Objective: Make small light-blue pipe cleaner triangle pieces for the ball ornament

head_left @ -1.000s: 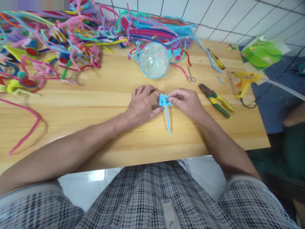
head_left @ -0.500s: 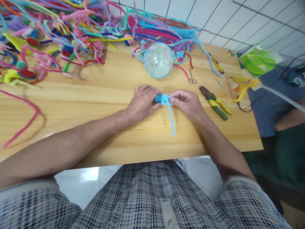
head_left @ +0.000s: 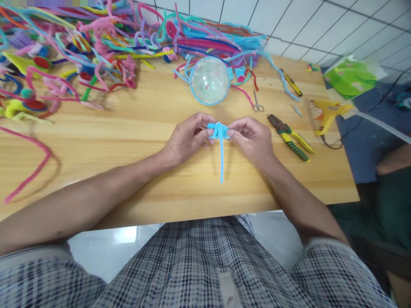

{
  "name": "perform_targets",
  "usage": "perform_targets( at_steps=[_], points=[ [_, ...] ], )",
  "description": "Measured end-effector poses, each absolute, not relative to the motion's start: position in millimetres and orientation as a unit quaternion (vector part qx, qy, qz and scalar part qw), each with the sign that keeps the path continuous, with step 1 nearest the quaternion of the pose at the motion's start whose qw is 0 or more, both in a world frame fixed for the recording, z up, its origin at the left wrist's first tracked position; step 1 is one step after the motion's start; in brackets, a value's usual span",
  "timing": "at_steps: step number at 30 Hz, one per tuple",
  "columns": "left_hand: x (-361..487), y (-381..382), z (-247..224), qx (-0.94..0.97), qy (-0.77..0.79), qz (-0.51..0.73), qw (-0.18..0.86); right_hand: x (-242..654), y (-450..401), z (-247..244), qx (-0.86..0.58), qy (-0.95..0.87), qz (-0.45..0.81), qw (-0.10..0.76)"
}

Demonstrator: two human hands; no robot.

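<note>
Between my two hands, just above the wooden table (head_left: 180, 184), is a light-blue pipe cleaner (head_left: 221, 158) wound into a small coil, with one straight end hanging down toward me. My left hand (head_left: 191, 134) pinches the coil's left end between thumb and fingers. At the other end, the thumb and forefinger of my right hand (head_left: 252, 134) grip it. Fingertips hide parts of the coil. Beyond my hands stands a clear round ball (head_left: 210, 81) with a blue pipe cleaner around its rim.
Small scissors (head_left: 257, 105), pliers (head_left: 290, 137), a yellow utility knife (head_left: 291, 83) and a yellow glue gun (head_left: 329, 115) lie to the right. Heaped pipe cleaners (head_left: 105, 51) cover the back left. A bent pink pipe cleaner (head_left: 41, 149) lies at left. Another person's dark clothing (head_left: 385, 209) shows at right.
My left hand has shifted slightly left and turned, so its thumb now shows on the coil. The hanging end has swung left and points more straight down.
</note>
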State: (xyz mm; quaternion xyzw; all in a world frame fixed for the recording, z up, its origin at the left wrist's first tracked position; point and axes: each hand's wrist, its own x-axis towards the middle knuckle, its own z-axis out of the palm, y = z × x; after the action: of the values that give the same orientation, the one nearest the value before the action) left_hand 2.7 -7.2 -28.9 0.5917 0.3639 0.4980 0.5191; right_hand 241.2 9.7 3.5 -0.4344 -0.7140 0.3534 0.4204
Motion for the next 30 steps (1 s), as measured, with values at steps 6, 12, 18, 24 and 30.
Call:
perform_targets(
  at_steps=[6, 12, 18, 24, 30],
  points=[
    [2.2, -7.4, -27.4, 0.558, 0.329, 0.495, 0.579, 239.5, 7.6, 3.8, -0.447, -0.737, 0.264, 0.433],
    [3.7, -9.1, -29.7, 0.551, 0.334, 0.484, 0.593, 239.6, 6.4, 7.7, -0.443, -0.764, 0.218, 0.416],
    [3.0, -7.5, -35.0, 0.566, 0.311, 0.479, 0.594, 240.3, 7.4, 8.1, -0.437, -0.785, 0.188, 0.397],
    [2.7, -6.8, -34.5, 0.588, 0.305, 0.484, 0.571, 240.4, 7.5, 8.8, -0.432, -0.784, 0.203, 0.398],
    [2.0, -8.7, -29.4, 0.568, 0.333, 0.472, 0.587, 239.3, 5.9, 9.5, -0.448, -0.766, 0.24, 0.394]
  ],
)
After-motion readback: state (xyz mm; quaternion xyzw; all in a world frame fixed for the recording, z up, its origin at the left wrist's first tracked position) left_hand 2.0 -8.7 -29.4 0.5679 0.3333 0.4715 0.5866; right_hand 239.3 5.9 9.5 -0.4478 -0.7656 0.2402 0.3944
